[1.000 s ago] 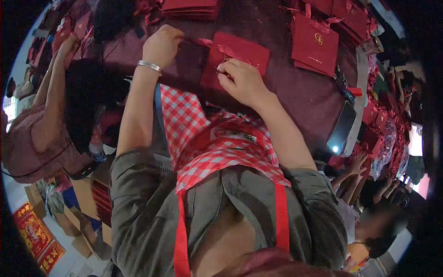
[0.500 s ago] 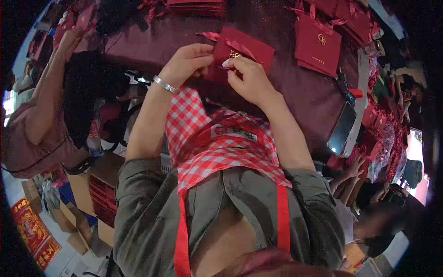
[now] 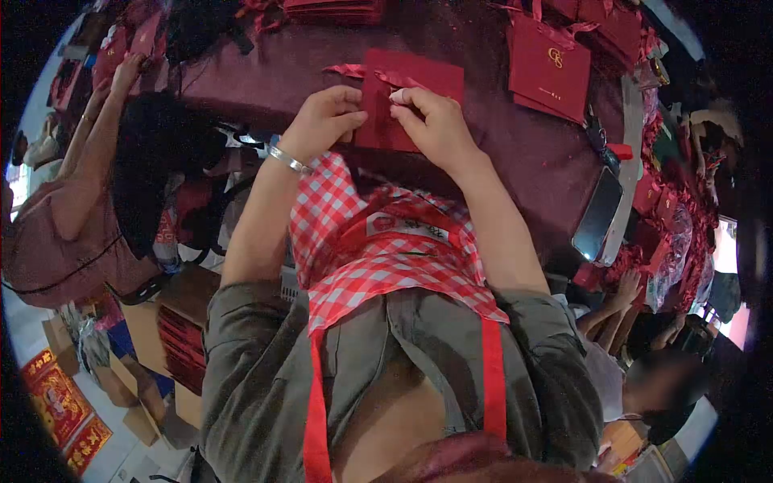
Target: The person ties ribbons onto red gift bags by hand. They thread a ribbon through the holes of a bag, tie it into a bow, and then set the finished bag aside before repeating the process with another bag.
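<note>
A dark red paper gift bag (image 3: pixel 431 71) lies on the table in front of my body, with a red ribbon (image 3: pixel 348 70) across its upper part. At the bag's left edge, my left hand (image 3: pixel 328 121) is closed, thumb and fingers gripping the edge. My right hand (image 3: pixel 435 129) is over the middle of the bag, thumb and index finger pinched together. What sits between those fingertips is too small to make out. The right hand covers part of the bag's front.
Finished-looking red bags with gold lettering (image 3: pixel 550 72) lie at the upper right. A phone (image 3: pixel 597 216) rests at the table's right edge. More red bags (image 3: pixel 334 10) are stacked at the far side. Other people's arms (image 3: pixel 97 137) are at left and right. Cardboard boxes (image 3: pixel 145 346) stand lower left.
The bag has shifted slightly left and turned straighter. Both hands stay at it; the right hand's pinch has moved slightly up and left, and the gold print is now mostly covered.
</note>
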`<state>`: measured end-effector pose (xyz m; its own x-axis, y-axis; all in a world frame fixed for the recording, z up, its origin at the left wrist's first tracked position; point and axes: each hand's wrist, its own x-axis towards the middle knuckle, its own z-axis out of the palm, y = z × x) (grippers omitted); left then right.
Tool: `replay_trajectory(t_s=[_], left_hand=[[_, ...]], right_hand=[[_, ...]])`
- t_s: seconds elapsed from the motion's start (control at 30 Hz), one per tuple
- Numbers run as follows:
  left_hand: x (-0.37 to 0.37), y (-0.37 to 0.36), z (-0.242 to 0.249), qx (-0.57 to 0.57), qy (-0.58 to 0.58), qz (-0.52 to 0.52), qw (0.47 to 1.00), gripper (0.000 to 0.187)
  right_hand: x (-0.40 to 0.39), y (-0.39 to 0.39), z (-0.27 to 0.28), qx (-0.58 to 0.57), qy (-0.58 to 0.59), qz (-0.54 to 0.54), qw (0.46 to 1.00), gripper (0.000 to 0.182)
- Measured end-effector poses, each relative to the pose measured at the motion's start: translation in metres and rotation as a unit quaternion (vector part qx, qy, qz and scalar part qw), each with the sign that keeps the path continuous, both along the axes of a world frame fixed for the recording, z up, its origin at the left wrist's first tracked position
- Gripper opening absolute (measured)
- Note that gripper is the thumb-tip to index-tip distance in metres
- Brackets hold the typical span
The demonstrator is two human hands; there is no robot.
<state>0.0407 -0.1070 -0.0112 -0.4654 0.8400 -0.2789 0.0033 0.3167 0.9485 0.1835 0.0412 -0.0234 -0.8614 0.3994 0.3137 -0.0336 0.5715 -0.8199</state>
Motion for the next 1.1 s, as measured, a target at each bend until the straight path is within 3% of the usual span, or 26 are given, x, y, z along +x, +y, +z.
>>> replay_trajectory(t_s=[0.17,0.23,0.47,0.77,1.1], left_hand=[[-0.002,-0.005,0.004,-0.049,-0.104,-0.046,0.992,0.018],[-0.003,-0.005,-0.009,-0.007,-0.118,-0.046,0.992,0.012],[0.006,-0.012,-0.017,0.0,-0.109,0.019,0.994,0.009],[0.03,-0.018,-0.012,0.081,-0.111,0.03,0.99,0.032],[0.028,-0.028,-0.025,0.084,-0.113,0.04,0.989,0.019]], right_hand=[[-0.001,-0.002,-0.002,-0.005,0.014,-0.009,1.0,0.022],[-0.001,0.0,-0.004,0.016,0.026,-0.008,1.0,0.022],[0.001,-0.002,0.003,-0.007,-0.001,-0.004,1.0,0.021],[-0.001,-0.001,0.0,0.024,0.01,-0.012,1.0,0.022],[0.001,-0.002,0.004,-0.013,-0.001,-0.016,1.0,0.023]])
